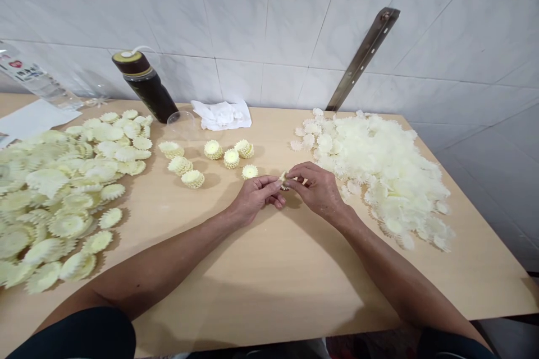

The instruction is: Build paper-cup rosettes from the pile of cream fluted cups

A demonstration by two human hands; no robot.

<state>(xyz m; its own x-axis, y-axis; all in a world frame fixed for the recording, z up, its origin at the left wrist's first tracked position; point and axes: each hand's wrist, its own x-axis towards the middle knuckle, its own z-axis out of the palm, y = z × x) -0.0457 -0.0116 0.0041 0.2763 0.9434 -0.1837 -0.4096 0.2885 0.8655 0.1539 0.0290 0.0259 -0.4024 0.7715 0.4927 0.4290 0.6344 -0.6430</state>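
- Pinching one small frilled piece (283,181) between left hand (255,197) and right hand (316,186), over the table (261,275).
- It lies right of your left fingertips, left of your right ones; both touch it, so neither hand is nearer.
- Long axis looks near upright; your fingers hide part, can't confirm.
- Fingers: thumb and index of each hand closed on it.
- Count: one piece held; seven frilled rolls (231,159) beyond and left of your left hand (one may be two overlapping); one left heap (67,202), one right heap (374,151), discs uncountable; one dark bottle (154,92); one crumpled tissue (223,116).
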